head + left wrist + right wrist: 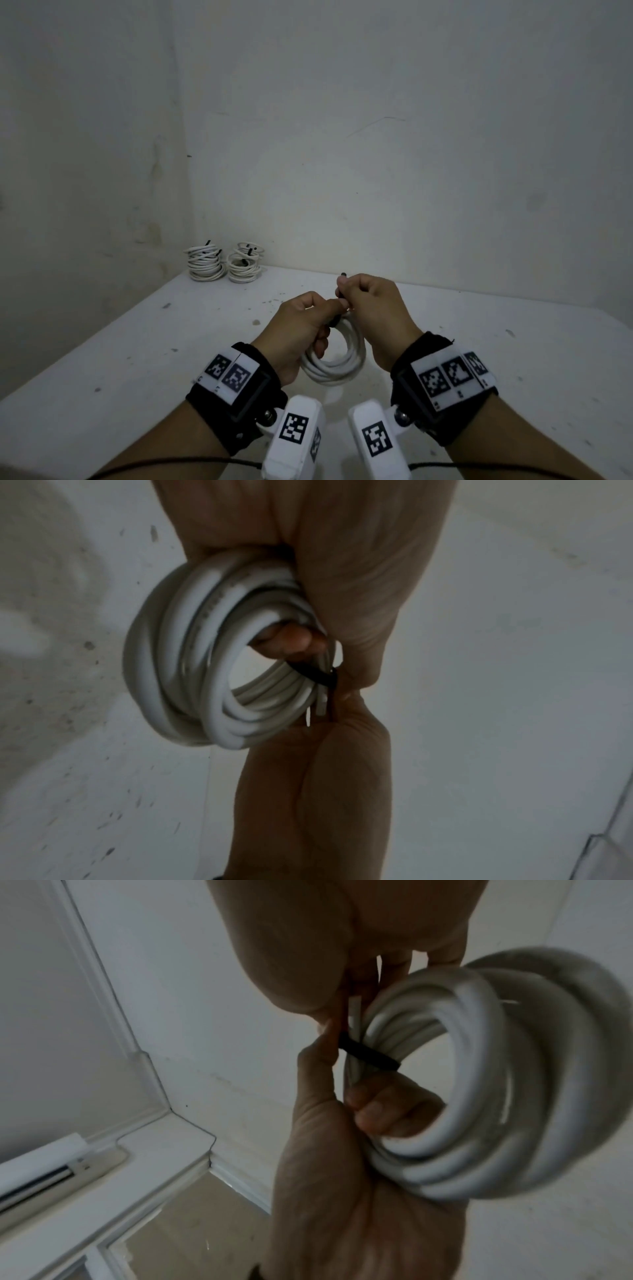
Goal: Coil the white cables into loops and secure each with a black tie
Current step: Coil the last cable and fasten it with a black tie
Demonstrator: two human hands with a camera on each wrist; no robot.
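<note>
A white cable coil (337, 363) hangs above the white table (137, 342), near the front middle. My left hand (305, 322) grips it, with fingers curled through the loop. A black tie (342, 276) goes round the coil's strands at the top. My right hand (363, 294) pinches the tie's free end just above the coil. In the left wrist view the tie (318, 677) crosses the coil (192, 656) beside my left hand's finger (291, 642). The right wrist view shows the tie (369, 1056) banding the coil (479, 1096) below my right hand (342, 947).
Two stacks of tied white coils (205, 265) (245, 263) stand at the table's back left corner against the wall. The table's far edge runs along the wall, and its right edge (582, 315) slopes away.
</note>
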